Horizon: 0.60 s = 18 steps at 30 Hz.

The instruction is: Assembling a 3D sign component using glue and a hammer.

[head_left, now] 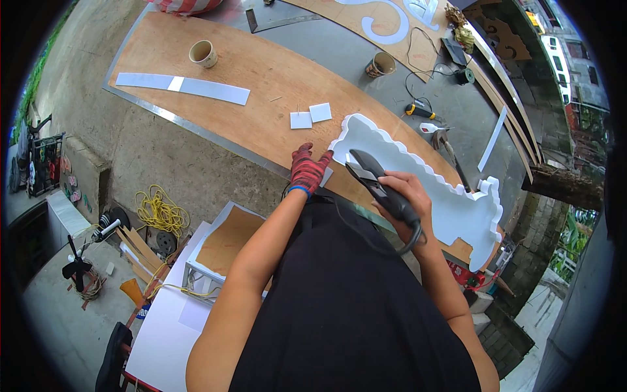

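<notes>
My right hand is closed round a black hair straightener, its cord looping down from the handle end. The straightener's tip lies over a white tray-like piece with a scalloped raised rim. My left hand, in a red and black glove, is at the table's near edge. Its fingers are apart, with the fingertips close to the left end of the white piece; whether they touch it I cannot tell. Part of a small pale piece shows beside the glove. Two white squares lie just beyond.
On the plywood board are a paper cup and a long white strip. Farther right lie a second cup, a yellow-black tool, a hammer and a metal square. Yellow rope lies on the ground, left.
</notes>
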{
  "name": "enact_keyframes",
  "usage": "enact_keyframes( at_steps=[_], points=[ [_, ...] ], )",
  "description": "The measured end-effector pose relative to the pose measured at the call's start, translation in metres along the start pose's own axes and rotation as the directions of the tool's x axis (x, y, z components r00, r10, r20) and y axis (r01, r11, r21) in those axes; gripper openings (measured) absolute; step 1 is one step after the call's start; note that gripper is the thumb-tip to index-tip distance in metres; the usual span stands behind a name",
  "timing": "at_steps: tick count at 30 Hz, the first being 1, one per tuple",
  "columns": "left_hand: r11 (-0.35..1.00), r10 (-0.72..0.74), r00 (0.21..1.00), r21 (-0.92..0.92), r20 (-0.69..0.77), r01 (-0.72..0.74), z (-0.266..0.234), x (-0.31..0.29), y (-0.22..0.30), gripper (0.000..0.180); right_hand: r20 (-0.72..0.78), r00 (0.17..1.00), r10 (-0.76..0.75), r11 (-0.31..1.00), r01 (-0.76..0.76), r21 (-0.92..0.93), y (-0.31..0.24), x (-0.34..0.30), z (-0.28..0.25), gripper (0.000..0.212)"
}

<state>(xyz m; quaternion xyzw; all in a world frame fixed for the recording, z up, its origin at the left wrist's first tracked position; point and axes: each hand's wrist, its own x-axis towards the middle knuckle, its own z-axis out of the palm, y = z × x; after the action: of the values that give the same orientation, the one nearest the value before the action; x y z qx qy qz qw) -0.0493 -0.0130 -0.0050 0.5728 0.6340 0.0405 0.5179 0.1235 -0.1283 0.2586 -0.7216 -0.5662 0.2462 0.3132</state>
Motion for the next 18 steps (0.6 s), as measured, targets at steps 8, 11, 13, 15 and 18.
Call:
enact_keyframes(
  at_steps=[8, 11, 13, 15, 18],
  points=[
    [0.795, 0.479, 0.808, -0.56, 0.344, -0.233, -0.129, -0.07, 0.025, 0.049, 0.164, 0.838, -0.52, 0.804, 0.545, -0.238, -0.013, 0.046, 0.09, 0.045],
    [0.607, 0.331, 0.903, -0.795, 0.275, 0.019, -0.141, -0.065, 0.012, 0.045, 0.211, 0.763, -0.611, 0.75, 0.643, -0.154, -0.017, 0.057, 0.129, 0.048],
    [0.501, 0.34, 0.884, -0.857, 0.321, 0.118, -0.157, -0.052, 0.011, 0.048, 0.238, 0.762, -0.603, 0.764, 0.637, -0.105, -0.015, 0.059, 0.134, 0.051],
    [0.468, 0.159, 0.915, -0.844, 0.371, 0.261, -0.173, -0.031, -0.005, 0.034, 0.269, 0.77, -0.579, 0.799, 0.601, 0.002, -0.014, 0.055, 0.131, 0.048],
    [0.675, 0.147, 0.989, -0.734, 0.029, -0.079, -0.178, 0.005, -0.003, 0.035, 0.222, 0.873, -0.434, 0.893, 0.45, -0.024, 0.01, 0.042, 0.115, 0.042]
  ],
)
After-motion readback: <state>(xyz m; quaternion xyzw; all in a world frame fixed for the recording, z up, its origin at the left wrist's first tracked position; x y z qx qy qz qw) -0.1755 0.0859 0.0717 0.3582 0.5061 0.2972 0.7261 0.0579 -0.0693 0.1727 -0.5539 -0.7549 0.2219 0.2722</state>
